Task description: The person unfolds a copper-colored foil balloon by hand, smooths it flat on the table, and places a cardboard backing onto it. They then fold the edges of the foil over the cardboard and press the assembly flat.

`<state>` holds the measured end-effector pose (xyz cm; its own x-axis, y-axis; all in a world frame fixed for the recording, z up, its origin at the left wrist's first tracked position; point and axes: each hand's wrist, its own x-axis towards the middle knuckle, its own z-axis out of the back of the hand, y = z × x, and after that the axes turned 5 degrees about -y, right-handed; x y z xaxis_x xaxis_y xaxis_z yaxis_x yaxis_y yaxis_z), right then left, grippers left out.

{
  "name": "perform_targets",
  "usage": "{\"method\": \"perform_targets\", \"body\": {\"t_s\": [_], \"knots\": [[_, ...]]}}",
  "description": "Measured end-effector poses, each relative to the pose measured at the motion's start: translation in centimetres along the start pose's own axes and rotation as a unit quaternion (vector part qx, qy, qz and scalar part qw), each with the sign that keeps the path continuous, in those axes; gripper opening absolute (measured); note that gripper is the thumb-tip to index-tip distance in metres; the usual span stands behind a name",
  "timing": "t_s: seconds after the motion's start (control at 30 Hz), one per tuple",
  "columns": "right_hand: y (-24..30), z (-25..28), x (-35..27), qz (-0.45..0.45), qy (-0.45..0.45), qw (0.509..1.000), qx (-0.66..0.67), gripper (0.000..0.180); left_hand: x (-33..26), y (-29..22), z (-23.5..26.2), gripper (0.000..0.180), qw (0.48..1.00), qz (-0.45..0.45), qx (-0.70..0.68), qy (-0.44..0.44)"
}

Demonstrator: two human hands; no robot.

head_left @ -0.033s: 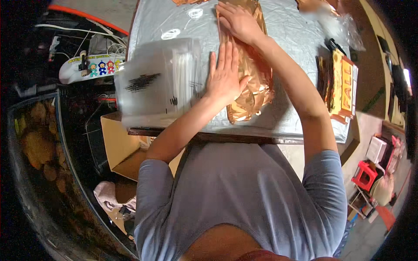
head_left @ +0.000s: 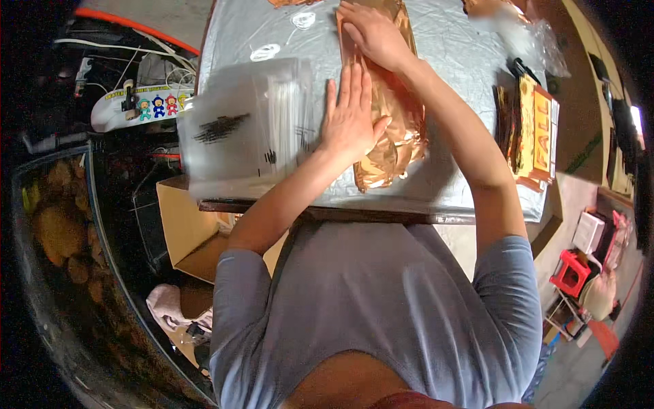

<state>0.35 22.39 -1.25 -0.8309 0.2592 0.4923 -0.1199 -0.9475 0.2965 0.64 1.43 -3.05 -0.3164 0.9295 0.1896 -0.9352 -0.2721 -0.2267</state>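
A long strip of shiny copper-coloured foil (head_left: 392, 129), folded and crinkled, runs lengthwise over the silver-covered table (head_left: 453, 184). My left hand (head_left: 349, 119) lies flat along its left edge, fingers stretched away from me and thumb out over the foil. Farther up, my right hand (head_left: 375, 34) presses down on the strip with its fingers extended to the left. Neither hand grips anything. Left of my left hand lies a stack of clear plastic sleeves (head_left: 238, 163) with black marks on them.
At the table's right edge stands a bundle of yellow-orange printed packets (head_left: 531, 136). Crumpled clear plastic (head_left: 545, 48) lies at the far right. An opened cardboard box (head_left: 187, 225) sits below the table's left side. A white skateboard deck (head_left: 129, 112) is beyond the left edge.
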Motion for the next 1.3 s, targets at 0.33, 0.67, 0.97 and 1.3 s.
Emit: {"method": "perform_targets", "body": {"t_s": [0.33, 0.67, 0.97, 1.3], "knots": [[4.4, 2.7, -5.7, -0.067, -0.088, 0.976, 0.189, 0.032, -0.5, -0.2, 1.1, 0.088, 0.999, -0.018, 0.016, -0.037], [8.1, 3.1, -9.1, -0.01, 0.007, 1.0, 0.026, 0.05, -5.6, -0.7, 3.3, 0.085, 0.999, 0.002, -0.027, -0.03], [7.7, 1.6, -10.6, -0.025, 0.037, 0.999, -0.014, 0.055, -6.3, -1.0, 2.3, 0.089, 1.0, -0.003, -0.009, -0.005], [7.5, 1.5, -10.6, -0.018, 0.037, 0.999, -0.024, 0.059, -6.1, -0.8, 2.8, 0.099, 0.999, -0.011, -0.031, 0.004]]}}
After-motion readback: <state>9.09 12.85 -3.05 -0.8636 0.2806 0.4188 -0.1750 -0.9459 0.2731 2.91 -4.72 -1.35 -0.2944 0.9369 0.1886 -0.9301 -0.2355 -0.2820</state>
